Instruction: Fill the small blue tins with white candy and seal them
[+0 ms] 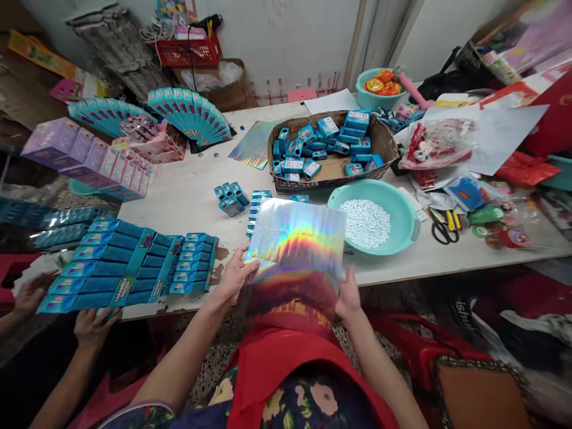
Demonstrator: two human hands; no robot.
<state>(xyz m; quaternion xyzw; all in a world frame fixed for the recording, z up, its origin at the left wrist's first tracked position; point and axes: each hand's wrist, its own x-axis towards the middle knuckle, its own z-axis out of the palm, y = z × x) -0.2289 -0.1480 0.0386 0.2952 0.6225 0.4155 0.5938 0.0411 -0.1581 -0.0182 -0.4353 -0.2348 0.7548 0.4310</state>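
Note:
A shiny holographic sheet point(299, 238) spans the space between my hands at the table's front edge. My left hand point(236, 275) grips its left side, thumb on top. At the right side my right hand point(348, 296), slightly blurred, has its fingers closed at the sheet's edge. Small blue boxes point(261, 195) in a stack show partly from behind the sheet. Just right of it sits a turquoise basin point(404, 229) with many small white pieces point(365, 223). Behind stands a cut-down cardboard box point(330, 186) holding several blue boxes point(306, 134).
At the left, another person's hands point(92, 325) are at rows of blue boxes point(105, 262). A small box cluster point(231, 198) stands left of the sheet. Scissors point(444, 229) and packets lie right. Another holographic sheet point(252, 146) lies behind.

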